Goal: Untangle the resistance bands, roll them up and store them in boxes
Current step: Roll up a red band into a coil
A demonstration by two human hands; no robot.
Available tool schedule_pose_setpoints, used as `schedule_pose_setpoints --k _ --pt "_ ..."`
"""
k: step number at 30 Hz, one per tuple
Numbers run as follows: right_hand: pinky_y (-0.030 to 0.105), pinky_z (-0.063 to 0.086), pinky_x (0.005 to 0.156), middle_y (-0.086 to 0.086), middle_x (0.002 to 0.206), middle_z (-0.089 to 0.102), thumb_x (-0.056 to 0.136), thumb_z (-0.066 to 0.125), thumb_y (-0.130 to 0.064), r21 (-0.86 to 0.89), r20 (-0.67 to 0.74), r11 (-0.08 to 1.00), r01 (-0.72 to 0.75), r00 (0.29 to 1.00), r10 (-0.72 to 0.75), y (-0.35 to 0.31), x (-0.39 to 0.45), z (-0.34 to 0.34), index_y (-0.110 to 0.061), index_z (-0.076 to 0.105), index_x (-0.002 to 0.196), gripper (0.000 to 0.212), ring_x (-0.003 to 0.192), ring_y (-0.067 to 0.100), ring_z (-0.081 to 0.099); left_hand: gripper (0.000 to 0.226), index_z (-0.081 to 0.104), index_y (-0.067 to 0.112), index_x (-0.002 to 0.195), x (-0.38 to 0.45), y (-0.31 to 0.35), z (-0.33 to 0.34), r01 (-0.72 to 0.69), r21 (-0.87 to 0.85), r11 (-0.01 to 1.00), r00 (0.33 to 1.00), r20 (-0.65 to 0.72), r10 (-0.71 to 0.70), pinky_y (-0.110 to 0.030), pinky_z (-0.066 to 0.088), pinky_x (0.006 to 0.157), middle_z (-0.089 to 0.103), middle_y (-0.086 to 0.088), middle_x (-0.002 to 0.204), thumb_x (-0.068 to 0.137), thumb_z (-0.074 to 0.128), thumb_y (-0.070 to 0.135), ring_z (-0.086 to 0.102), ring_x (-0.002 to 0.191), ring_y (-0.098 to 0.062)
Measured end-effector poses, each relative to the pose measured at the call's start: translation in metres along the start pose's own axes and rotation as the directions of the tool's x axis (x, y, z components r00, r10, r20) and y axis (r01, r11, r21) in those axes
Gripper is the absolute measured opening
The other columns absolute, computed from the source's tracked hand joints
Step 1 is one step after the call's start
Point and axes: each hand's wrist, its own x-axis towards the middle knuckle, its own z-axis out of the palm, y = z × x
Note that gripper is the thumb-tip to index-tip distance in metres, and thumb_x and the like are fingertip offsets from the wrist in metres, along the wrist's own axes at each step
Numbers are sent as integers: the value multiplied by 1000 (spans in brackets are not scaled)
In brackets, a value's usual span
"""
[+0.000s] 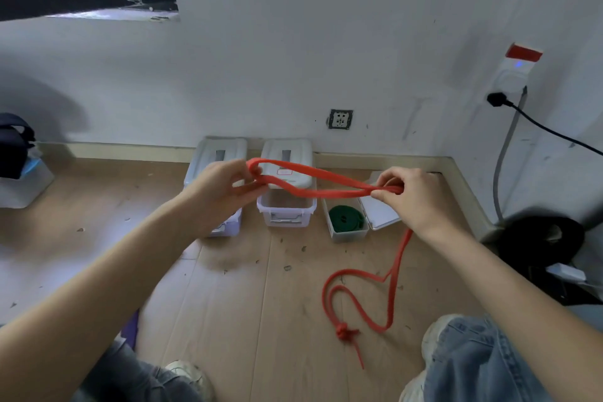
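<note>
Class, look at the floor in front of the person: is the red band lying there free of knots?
No: the red band trailing from the right hand to the floor has a tight knot near its loose end.

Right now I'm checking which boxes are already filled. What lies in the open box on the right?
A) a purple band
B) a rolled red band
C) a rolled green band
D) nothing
C: a rolled green band sits inside the rightmost open box, while the red band is held between both hands.

band (326, 184): red | rolled band (346, 218): dark green | boxes (286, 212): translucent white | floor (248, 287): light wood
</note>
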Motion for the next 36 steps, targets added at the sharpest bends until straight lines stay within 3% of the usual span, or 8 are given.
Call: schedule_pose_setpoints --k 3,9,13,17,22,25,30,36 --pt "34 52 75 4 78 68 77 76 -15 -13 -11 1000 -15 1000 15 2 0 2 -18 63 74 13 82 19 64 4 60 1 84 -5 5 8 52 -263 964 981 195 0 -26 56 77 71 -12 83 83 61 5 70 89 -24" --pt "20 39 63 2 76 66 78 76 -19 -56 21 998 -21 1000 22 5 -6 7 -15 65 77 11 74 13 59 17 44 10 76 -3 22 -7 105 -624 775 989 146 -16 -35 58 70 69 -7 77 83 35 0 70 78 -17" --pt "7 35 62 -9 70 61 77 76 -18 -17 93 991 136 987 -134 -13 -10 9 -14 68 80 9 70 2 56 9 53 13 97 -9 7 6 109 -109 988 978 187 -87 -26 56 69 70 -4 109 93 46 13 69 94 -14" --pt "4 42 68 -11 71 67 73 78 -14 191 219 933 306 913 -345 -41 -16 6 -16 71 79 9 73 -5 61 29 57 33 115 -17 -17 35 -231 381 895 888 459 34 -19 44 95 59 13 125 87 60 25 54 115 2" --pt "20 53 74 -3 75 70 72 78 -13 366 166 908 204 946 -279 -48 -11 -8 -21 69 77 13 74 8 65 19 62 13 109 -23 -23 39 -136 317 939 831 552 -66 -23 53 81 72 2 90 90 58 13 68 88 -12" --pt "21 52 72 -1 72 68 73 77 -11 405 74 902 151 978 -197 -44 -7 -11 -24 67 73 17 71 12 63 7 64 13 90 -23 -35 38 -137 350 927 897 440 -34 -26 54 71 68 0 72 90 58 9 67 70 -15" --pt "24 52 71 4 75 68 76 76 -11 385 -82 922 54 996 -24 -22 5 -13 -24 65 73 16 74 16 63 9 65 24 84 -11 -45 21 -136 528 838 957 288 -25 -14 53 63 67 9 69 88 62 17 64 64 1" --pt "23 46 68 2 74 67 76 76 -11 286 -125 958 -2 991 39 2 9 -9 -16 66 76 11 73 16 62 14 64 21 75 1 -48 -2 -5 606 795 1000 -7 12 -13 45 53 61 3 66 88 62 19 57 60 -6"
